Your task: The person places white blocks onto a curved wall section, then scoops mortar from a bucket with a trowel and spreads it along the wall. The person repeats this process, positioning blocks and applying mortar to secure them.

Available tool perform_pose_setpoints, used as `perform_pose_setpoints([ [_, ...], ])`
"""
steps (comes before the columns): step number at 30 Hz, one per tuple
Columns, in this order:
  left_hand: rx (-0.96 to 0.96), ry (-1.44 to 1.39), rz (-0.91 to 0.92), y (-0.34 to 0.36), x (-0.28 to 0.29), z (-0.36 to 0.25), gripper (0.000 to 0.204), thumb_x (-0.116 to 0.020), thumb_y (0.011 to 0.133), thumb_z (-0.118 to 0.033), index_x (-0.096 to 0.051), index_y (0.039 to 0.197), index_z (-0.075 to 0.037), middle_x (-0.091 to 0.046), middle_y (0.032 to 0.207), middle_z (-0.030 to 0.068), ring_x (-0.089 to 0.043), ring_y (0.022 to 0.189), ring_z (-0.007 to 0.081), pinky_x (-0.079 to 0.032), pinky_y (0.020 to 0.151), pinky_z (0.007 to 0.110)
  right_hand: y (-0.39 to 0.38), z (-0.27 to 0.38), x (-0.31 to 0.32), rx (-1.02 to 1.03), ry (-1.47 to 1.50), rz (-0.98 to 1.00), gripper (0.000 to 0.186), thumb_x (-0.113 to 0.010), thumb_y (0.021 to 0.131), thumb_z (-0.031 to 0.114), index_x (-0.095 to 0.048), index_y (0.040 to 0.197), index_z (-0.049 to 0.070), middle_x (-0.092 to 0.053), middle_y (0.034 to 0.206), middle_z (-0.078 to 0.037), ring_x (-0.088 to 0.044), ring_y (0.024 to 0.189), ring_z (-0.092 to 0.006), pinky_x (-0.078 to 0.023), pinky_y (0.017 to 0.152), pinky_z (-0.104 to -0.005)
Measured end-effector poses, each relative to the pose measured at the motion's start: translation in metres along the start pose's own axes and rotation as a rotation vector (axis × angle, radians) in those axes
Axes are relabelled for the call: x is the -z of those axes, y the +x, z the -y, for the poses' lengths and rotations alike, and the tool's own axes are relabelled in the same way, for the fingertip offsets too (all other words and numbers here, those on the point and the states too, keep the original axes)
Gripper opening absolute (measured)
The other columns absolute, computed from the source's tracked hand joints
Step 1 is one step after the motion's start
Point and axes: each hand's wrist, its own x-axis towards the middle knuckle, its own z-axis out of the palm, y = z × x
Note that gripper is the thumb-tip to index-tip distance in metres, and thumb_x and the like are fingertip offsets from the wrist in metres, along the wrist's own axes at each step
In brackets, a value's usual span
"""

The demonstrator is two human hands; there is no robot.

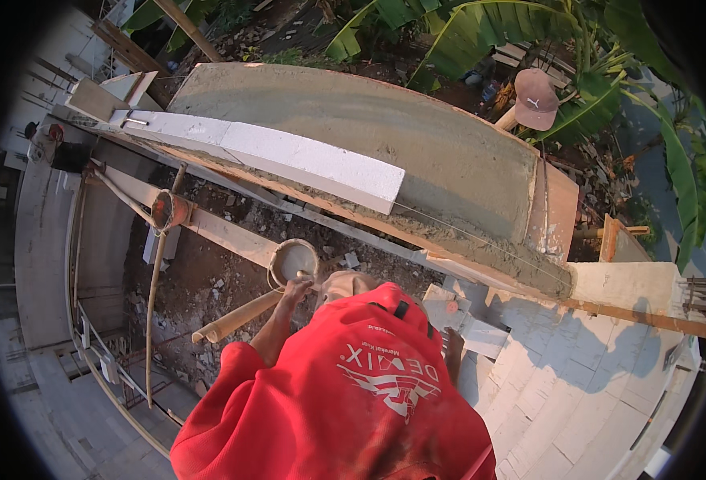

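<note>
My left hand (pixel 295 291) is closed at the near rim of a round bucket (pixel 295 261) with pale grey contents. Whether it grips the rim or a small handle there cannot be made out. Partly hidden by my red shirt, my right hand (pixel 452 346) is beside a pale block (pixel 483 338); its fingers are too unclear to read. In front of me, a row of white lightweight blocks (pixel 305 158) lies along the near edge of a mortar-covered slab (pixel 353 120). A taut string runs on past the row's right end, above a strip of wet mortar (pixel 489 248).
A second bucket (pixel 170 210) is on a plank (pixel 237 236) at left, above rubble-strewn ground (pixel 209 280). A bamboo pole (pixel 237 318) juts out near my left arm. A cap (pixel 536 99) hangs on a post beyond the slab, near banana leaves (pixel 489 36). Pale paving (pixel 577 400) spreads at right.
</note>
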Motion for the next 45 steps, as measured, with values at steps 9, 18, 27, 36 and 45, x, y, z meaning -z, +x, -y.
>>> perform_pose_setpoints([
  [9,-0.107,-0.252,-0.078,-0.003,-0.017,0.021,0.033,-0.075,0.089,-0.022,-0.074,0.119,-0.007,-0.073,0.103,0.0031,-0.066,0.088,0.0149,-0.055,0.076,0.03,0.023,0.028,0.0,0.056,-0.19,0.092,0.038,-0.06,0.098,0.034,-0.069,0.119,0.004,-0.072,0.102,-0.016,-0.071,0.087,-0.0245,-0.056,0.073,-0.0366],
  [18,-0.1,-0.235,-0.097,-0.005,-0.019,0.03,0.031,-0.072,0.091,-0.022,-0.073,0.117,-0.004,-0.073,0.105,0.0057,-0.069,0.088,0.0174,-0.056,0.08,0.03,0.026,0.035,-0.01,0.091,-0.204,0.128,0.037,-0.061,0.098,0.035,-0.071,0.116,0.004,-0.073,0.1,-0.016,-0.07,0.087,-0.023,-0.055,0.071,-0.0354],
  [27,-0.161,-0.233,-0.119,0.015,0.006,0.072,0.03,-0.073,0.09,-0.02,-0.073,0.115,-0.004,-0.072,0.099,0.0051,-0.068,0.085,0.0171,-0.056,0.078,0.03,0.039,0.0,-0.009,0.123,-0.221,0.17,0.037,-0.062,0.097,0.035,-0.074,0.113,0.004,-0.073,0.098,-0.017,-0.07,0.086,-0.0215,-0.054,0.07,-0.0342],
  [36,-0.141,-0.12,-0.053,-0.01,-0.027,0.004,0.036,-0.07,0.093,-0.025,-0.071,0.125,-0.009,-0.071,0.101,0.0009,-0.065,0.086,0.0143,-0.05,0.071,0.027,0.129,-0.076,0.054,0.309,-0.417,0.1,0.037,-0.064,0.096,0.034,-0.074,0.114,0.003,-0.074,0.098,-0.016,-0.07,0.085,-0.0202,-0.053,0.065,-0.033],
  [45,-0.138,-0.253,-0.051,-0.003,-0.009,0.054,0.034,-0.073,0.09,-0.021,-0.072,0.119,-0.003,-0.073,0.105,0.0054,-0.068,0.09,0.0163,-0.054,0.076,0.03,0.044,-0.004,0.007,0.208,-0.318,0.216,0.041,-0.062,0.096,0.032,-0.064,0.126,0.005,-0.075,0.1,-0.015,-0.071,0.085,-0.0248,-0.056,0.065,-0.0337],
])
